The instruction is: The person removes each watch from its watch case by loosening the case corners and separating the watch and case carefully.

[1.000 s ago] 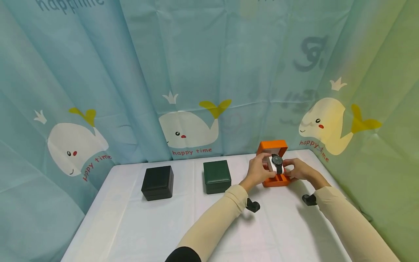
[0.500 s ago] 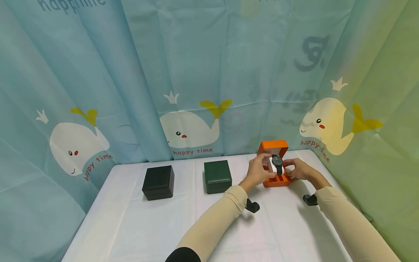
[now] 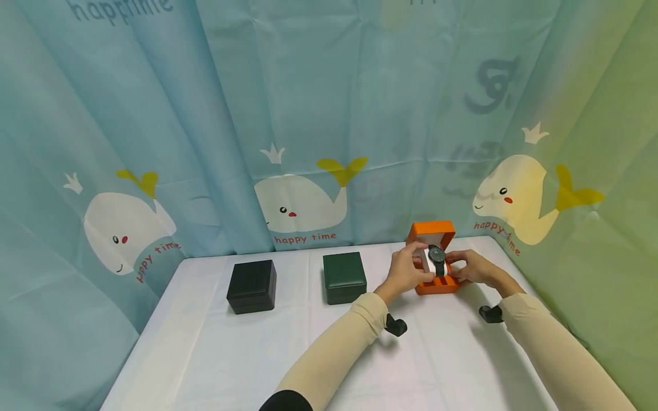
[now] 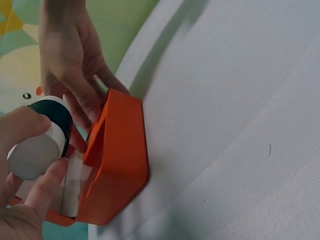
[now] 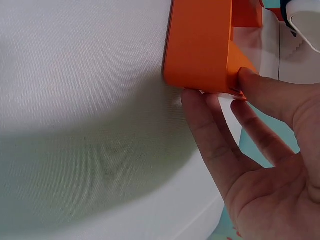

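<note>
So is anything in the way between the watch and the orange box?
Nothing visible. The left hand holds the watch on its white cushion right over the open orange box, which the right hand touches at its side.

My left hand (image 3: 406, 270) curls around the watch cushion over the orange box (image 3: 436, 283). My right hand (image 3: 474, 267) lies straight-fingered against that box's right side, both forearms stretched forward.

Two closed boxes (image 3: 298, 283) (leftward), well apart
</note>
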`<state>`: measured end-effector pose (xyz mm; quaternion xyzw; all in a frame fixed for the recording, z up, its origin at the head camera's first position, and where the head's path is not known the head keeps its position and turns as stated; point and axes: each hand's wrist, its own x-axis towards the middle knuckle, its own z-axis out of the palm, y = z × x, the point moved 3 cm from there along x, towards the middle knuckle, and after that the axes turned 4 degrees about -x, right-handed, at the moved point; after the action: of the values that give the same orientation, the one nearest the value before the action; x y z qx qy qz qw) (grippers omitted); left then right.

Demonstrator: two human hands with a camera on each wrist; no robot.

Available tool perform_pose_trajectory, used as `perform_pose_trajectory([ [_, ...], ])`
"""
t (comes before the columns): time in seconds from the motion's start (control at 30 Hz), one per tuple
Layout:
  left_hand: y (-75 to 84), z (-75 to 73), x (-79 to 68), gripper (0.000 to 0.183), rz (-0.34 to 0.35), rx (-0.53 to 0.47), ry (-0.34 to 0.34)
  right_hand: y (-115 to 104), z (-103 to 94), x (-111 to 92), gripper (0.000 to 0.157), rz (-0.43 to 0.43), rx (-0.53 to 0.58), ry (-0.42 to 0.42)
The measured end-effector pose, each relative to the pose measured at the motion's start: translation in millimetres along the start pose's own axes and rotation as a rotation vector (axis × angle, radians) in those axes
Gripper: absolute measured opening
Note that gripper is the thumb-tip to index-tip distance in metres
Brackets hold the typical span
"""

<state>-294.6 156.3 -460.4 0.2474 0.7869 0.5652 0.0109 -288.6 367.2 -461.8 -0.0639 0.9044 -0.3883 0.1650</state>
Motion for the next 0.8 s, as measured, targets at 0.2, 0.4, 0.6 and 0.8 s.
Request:
perform_pose_trajectory([
  [0.2, 1.4, -1.9, -2.5, 0.064, -0.010, -0.020, -0.010, 0.0, 0.4, -1.7, 0.059, -0.019, 0.000, -0.002],
  [0.4, 4.0, -2.0, -4.1, 0.063, -0.013, -0.028, -0.019, -3.4, 0.5, -5.7, 0.060, -0.069, 0.029, -0.008],
  [0.6, 5.5, -2.3, -4.2, 0.063, -0.003, -0.032, -0.013, -12.6, -5.2, -14.7, 0.059, -0.112, 0.027, -0.006],
  [0.8, 7.6, -3.2, -5.4, 0.063, 0.018, -0.019, -0.015, -18.1, -13.0, -23.6, 0.059, -0.195, -0.004, 0.037],
])
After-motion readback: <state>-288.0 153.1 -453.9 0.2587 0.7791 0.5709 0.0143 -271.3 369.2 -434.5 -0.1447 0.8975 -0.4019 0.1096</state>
